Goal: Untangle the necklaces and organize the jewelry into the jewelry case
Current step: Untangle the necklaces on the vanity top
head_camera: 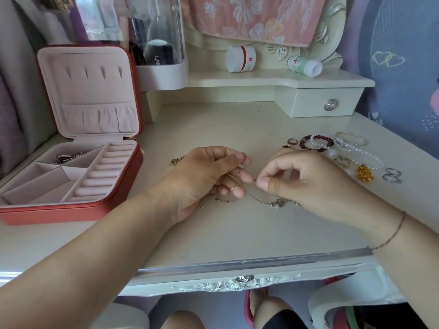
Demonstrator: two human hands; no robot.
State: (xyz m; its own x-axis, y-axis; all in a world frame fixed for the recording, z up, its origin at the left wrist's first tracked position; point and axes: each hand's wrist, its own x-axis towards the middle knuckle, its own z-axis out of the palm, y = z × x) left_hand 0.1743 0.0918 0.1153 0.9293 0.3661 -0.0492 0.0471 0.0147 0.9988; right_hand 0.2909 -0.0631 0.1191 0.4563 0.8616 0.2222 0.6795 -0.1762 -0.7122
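Cream tabletop (213,129) (pink cloth (249,17) behind) bears left hand (204,176) and right hand (306,184), fingers (238,160) pinching tangled necklaces (275,203).

**Around the dressing table**

A cream surface (213,129) has a raised shelf (273,78) at the back. On the shelf a white jar (240,59) with a red band stands upright, and a green-and-white bottle (304,66) lies on its side to the jar's right. Under the shelf sits a small drawer (308,108) with a silver knob (330,105). A clear organizer (164,74) holding cosmetics stands at back left. Pink floral cloth (249,17) hangs above the shelf, and a grey curtain (14,91) hangs at far left.
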